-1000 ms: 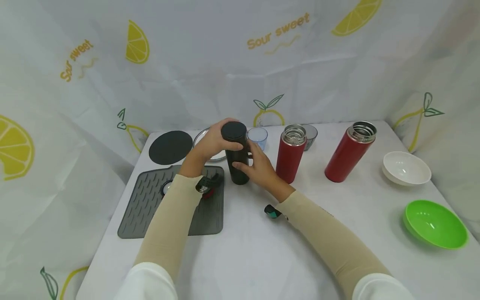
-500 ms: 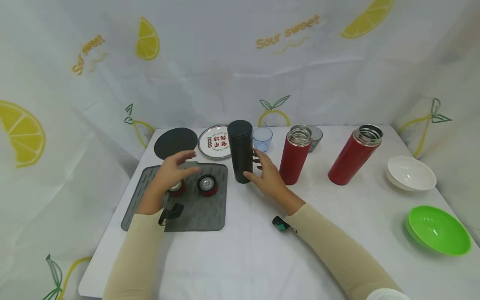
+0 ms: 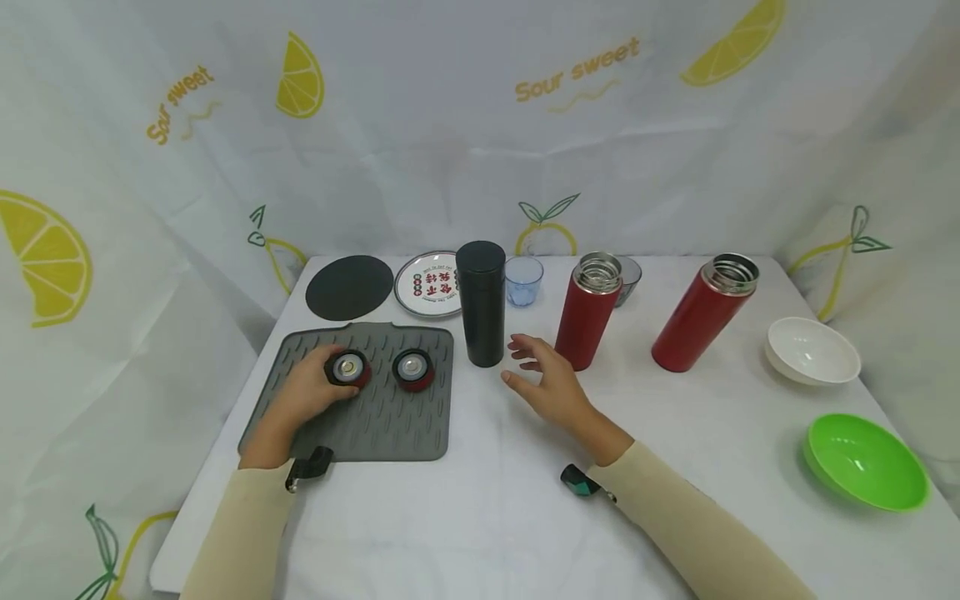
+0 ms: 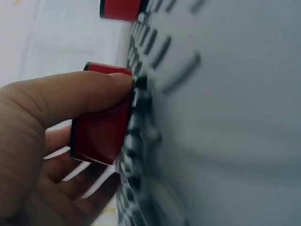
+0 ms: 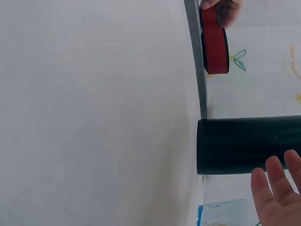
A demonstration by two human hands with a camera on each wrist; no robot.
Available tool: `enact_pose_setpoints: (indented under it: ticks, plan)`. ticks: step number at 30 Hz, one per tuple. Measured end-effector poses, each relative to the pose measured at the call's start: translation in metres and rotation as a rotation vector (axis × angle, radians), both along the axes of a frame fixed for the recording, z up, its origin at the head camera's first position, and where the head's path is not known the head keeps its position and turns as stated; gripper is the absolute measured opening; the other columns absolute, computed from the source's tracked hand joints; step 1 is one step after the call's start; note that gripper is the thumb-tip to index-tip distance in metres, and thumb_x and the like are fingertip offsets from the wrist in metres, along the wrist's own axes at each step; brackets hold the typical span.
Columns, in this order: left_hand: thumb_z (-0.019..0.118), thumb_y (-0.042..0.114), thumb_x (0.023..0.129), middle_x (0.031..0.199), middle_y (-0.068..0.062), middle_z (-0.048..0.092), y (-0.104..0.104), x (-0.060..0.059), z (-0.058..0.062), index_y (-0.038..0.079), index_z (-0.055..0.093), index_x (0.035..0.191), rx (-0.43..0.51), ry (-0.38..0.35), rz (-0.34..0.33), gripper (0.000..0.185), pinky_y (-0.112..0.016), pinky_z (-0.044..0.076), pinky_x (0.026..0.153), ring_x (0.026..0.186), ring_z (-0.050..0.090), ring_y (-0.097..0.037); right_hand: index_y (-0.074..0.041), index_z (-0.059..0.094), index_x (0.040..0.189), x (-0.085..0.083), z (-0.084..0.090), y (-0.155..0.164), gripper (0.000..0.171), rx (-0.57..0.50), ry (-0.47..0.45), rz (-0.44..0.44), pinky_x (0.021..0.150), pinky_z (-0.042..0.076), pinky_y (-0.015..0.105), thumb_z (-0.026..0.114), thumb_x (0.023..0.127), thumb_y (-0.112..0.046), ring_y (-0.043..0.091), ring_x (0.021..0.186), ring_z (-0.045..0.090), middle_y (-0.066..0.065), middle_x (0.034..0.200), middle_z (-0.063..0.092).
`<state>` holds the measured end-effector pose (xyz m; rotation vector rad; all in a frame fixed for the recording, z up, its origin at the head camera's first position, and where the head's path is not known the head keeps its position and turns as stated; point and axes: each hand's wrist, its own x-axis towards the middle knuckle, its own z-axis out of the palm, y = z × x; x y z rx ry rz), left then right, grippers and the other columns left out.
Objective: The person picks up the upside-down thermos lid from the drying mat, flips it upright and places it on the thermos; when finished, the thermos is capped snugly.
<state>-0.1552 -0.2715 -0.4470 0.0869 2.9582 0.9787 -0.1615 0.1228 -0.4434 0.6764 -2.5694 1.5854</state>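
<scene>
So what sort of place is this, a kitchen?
Probably a staged tabletop set, not a real kitchen: a lemon-print cloth backdrop encloses a white table with thermos flasks, bowls and a grey draining mat laid out.

I work at a staged tabletop booth: lemon-print cloth backdrop [image 3: 465, 125] on three sides, white-covered table [image 3: 487, 517] set with kitchenware like bowls.

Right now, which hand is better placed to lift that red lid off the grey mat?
Left. The left hand already has its grip around the red lid on the grey mat; the right hand hovers open beside the black flask.
</scene>
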Motion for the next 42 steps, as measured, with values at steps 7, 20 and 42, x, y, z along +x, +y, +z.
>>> enact_pose_setpoints:
  ticks: [7,20,42]
  plan:
    - [0.086,0.011,0.072,0.131,-0.013,0.051,0.056,0.009,0.028,0.004,0.048,0.135,0.046,0.218,-0.142,0.074,-0.052,0.042,0.098,0.12,0.049,-0.032,-0.002,0.053,0.134,0.01,0.006,-0.005,0.052,-0.073,-0.049,0.068,0.092,0.051,0.045,0.074,0.089,-0.02,0.022,0.109,0.059,0.015,0.124,0.061]
    - [0.086,0.013,0.072,0.128,-0.009,0.051,0.187,0.012,0.038,0.003,0.055,0.128,-0.026,0.578,-0.625,0.065,-0.033,0.042,0.102,0.12,0.048,-0.021,-0.005,0.056,0.131,0.021,0.018,0.004,0.051,-0.145,-0.276,0.017,0.083,0.055,0.031,0.075,0.088,-0.025,0.022,0.098,0.064,0.009,0.115,0.065]
    - [0.075,0.03,0.086,0.113,-0.006,0.066,0.262,-0.007,0.068,0.003,0.06,0.126,0.707,-0.353,-0.403,0.05,-0.038,0.052,0.089,0.104,0.062,-0.032,-0.009,0.061,0.122,0.038,0.027,0.071,0.051,-0.04,0.312,-0.165,0.085,0.054,0.041,0.083,0.076,-0.004,0.018,0.108,0.059,0.002,0.12,0.063]
